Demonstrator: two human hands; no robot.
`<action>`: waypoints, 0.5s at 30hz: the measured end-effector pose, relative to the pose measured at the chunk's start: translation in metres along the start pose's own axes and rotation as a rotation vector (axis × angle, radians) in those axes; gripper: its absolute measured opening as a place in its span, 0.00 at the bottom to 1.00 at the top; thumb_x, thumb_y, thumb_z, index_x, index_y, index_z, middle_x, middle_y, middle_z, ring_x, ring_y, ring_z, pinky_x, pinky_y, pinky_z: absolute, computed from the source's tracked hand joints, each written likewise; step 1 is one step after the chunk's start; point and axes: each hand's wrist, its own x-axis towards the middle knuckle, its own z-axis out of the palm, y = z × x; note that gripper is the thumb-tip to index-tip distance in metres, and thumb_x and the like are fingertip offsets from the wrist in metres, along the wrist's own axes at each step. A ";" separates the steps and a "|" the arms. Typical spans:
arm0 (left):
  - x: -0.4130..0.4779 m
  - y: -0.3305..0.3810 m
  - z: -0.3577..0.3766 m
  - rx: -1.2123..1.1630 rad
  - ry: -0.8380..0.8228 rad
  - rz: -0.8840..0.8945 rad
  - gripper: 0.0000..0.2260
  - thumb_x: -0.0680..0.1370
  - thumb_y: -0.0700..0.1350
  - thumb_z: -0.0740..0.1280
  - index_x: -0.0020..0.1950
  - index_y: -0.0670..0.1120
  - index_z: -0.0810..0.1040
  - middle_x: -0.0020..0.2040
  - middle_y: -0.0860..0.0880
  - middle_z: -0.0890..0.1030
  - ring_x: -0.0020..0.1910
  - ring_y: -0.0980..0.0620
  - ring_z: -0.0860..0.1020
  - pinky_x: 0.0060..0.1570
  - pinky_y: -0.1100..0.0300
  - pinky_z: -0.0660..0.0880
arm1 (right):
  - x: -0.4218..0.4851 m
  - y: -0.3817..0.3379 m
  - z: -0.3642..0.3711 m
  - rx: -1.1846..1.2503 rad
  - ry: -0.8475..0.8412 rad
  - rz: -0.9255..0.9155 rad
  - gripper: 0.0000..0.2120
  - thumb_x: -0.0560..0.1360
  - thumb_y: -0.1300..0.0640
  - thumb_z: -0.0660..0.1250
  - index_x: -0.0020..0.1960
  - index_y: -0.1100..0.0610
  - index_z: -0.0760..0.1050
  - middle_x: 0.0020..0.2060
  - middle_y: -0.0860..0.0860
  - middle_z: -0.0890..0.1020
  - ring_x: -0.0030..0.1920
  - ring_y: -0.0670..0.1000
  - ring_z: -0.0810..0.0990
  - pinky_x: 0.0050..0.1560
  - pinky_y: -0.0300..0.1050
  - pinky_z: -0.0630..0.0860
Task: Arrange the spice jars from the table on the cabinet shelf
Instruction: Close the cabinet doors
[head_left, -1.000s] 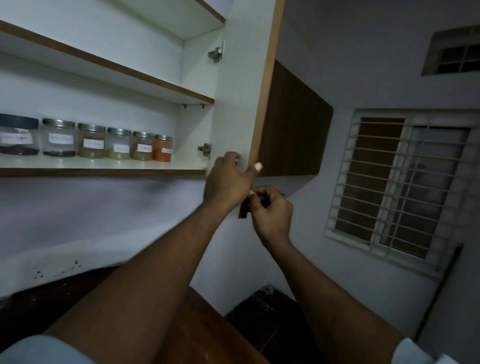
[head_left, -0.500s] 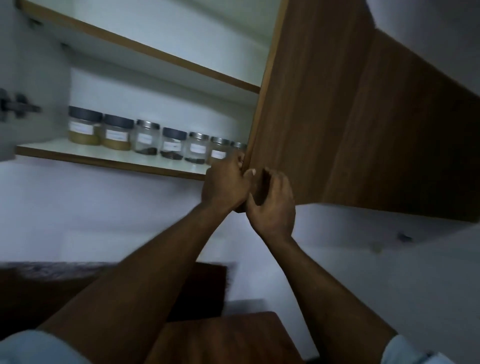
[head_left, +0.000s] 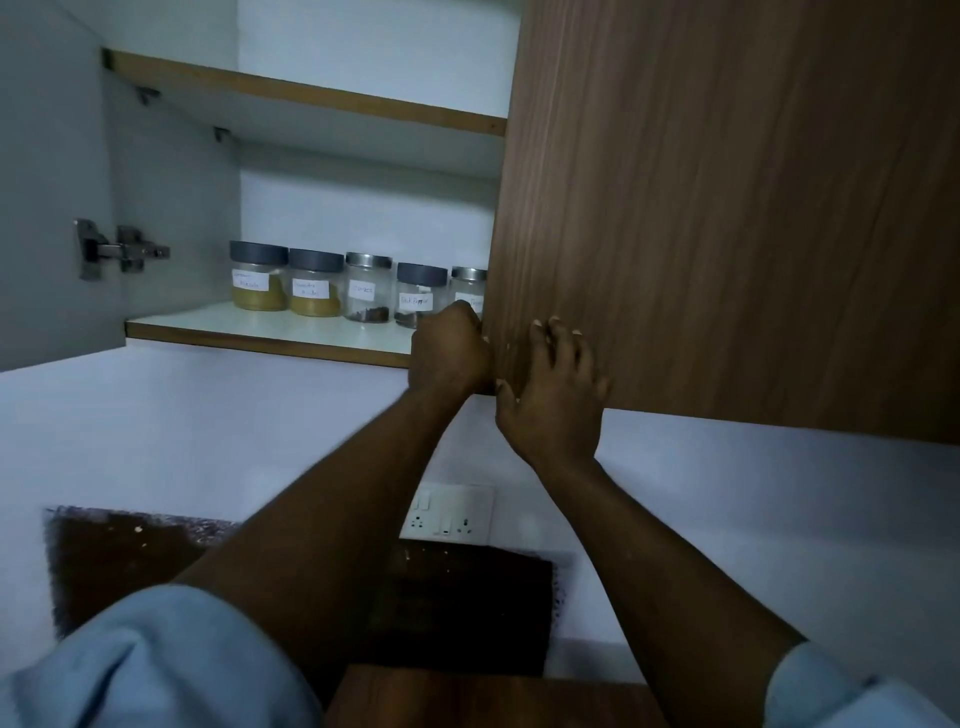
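Note:
Several labelled spice jars stand in a row on the lower cabinet shelf (head_left: 260, 326): two grey-lidded jars of yellow powder (head_left: 258, 283) (head_left: 315, 290), a steel-lidded jar with dark bits (head_left: 368, 291), a grey-lidded jar (head_left: 421, 296), and one jar (head_left: 467, 288) half hidden by the brown cabinet door (head_left: 727, 208). My left hand (head_left: 449, 353) is curled around that door's lower left edge. My right hand (head_left: 550, 395) lies flat on the door's front near its bottom corner, fingers spread.
The left cabinet door (head_left: 52, 182) hangs wide open, its hinge (head_left: 117, 249) showing. An upper shelf (head_left: 311, 96) sits above the jars. A white switch and socket plate (head_left: 449, 514) is on the wall below. A wooden tabletop (head_left: 467, 696) lies under my arms.
The brown right door has swung toward the cabinet and now covers the right-hand jars. My right hand has gone from a pinch to a flat palm on the door front.

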 end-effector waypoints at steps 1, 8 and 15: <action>-0.002 -0.001 0.004 0.002 0.036 0.006 0.08 0.78 0.44 0.73 0.54 0.42 0.82 0.48 0.45 0.85 0.46 0.47 0.83 0.43 0.60 0.72 | 0.001 0.003 0.004 -0.004 -0.008 -0.012 0.38 0.73 0.44 0.71 0.79 0.54 0.62 0.78 0.54 0.64 0.78 0.61 0.61 0.66 0.65 0.69; -0.009 -0.004 0.015 0.069 0.090 0.067 0.11 0.79 0.46 0.72 0.57 0.42 0.82 0.50 0.45 0.86 0.45 0.47 0.84 0.42 0.61 0.72 | -0.002 0.009 0.019 0.005 -0.036 -0.005 0.42 0.72 0.43 0.70 0.81 0.53 0.58 0.81 0.53 0.59 0.80 0.61 0.57 0.68 0.67 0.68; -0.038 -0.019 -0.022 0.228 0.047 0.256 0.14 0.82 0.46 0.66 0.67 0.48 0.81 0.55 0.48 0.87 0.54 0.47 0.84 0.53 0.55 0.79 | -0.004 -0.015 0.009 0.152 -0.013 0.008 0.33 0.73 0.44 0.71 0.74 0.53 0.69 0.74 0.53 0.70 0.75 0.60 0.65 0.66 0.64 0.71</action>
